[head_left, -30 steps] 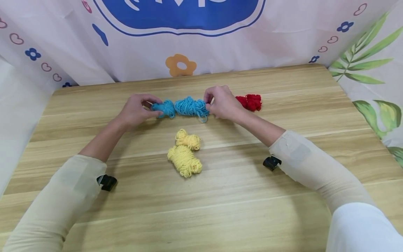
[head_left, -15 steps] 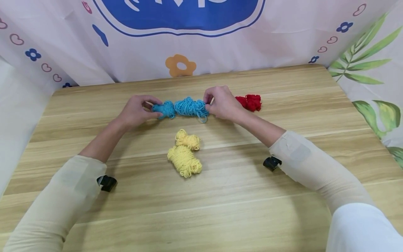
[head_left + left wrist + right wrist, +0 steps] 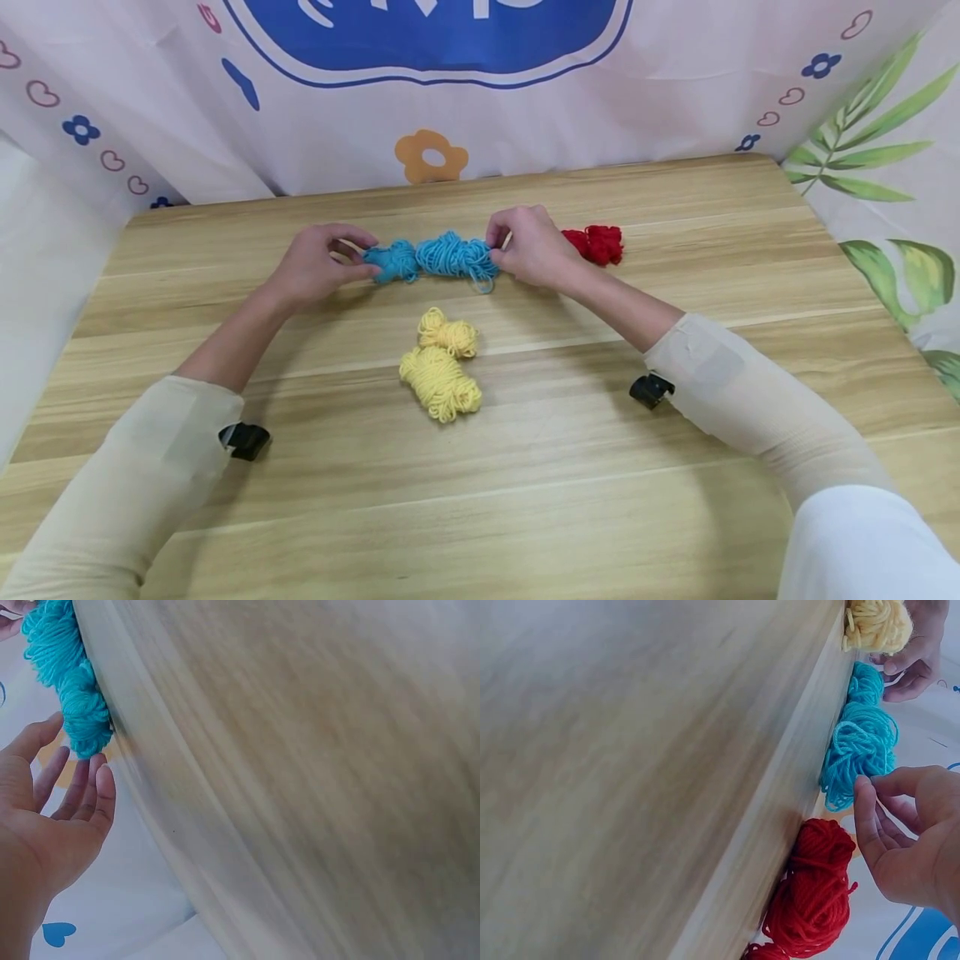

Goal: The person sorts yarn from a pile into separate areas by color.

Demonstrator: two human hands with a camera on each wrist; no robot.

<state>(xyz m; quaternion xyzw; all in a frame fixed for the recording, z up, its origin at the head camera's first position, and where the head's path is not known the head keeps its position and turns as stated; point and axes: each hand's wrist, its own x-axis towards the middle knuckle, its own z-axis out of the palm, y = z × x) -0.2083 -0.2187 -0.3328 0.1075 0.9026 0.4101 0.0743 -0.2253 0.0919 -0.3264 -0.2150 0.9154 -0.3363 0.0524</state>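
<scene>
A blue yarn bundle [image 3: 453, 257] lies lengthwise at the back of the table, narrowing between a small left part and a larger right part. At its left end is my left hand [image 3: 309, 265], fingers spread loosely; in the left wrist view these fingers [image 3: 79, 787] are around the tip without gripping. With thumb and forefinger, my right hand [image 3: 534, 250] pinches the strands at the right end, as the right wrist view of the hand [image 3: 915, 840] shows. Red yarn [image 3: 602, 244] lies just right of that hand, partly hidden behind it.
Nearer the front, a yellow yarn bundle [image 3: 442, 383] lies bent on the wooden table [image 3: 480, 517]. A printed cloth [image 3: 330, 142] hangs behind the table's back edge. Black wrist mounts [image 3: 246, 440] stick out from both sleeves.
My left hand has loosened its fingers and drawn slightly left, away from the blue yarn's end. The right hand and the yarn bundles look almost unmoved.
</scene>
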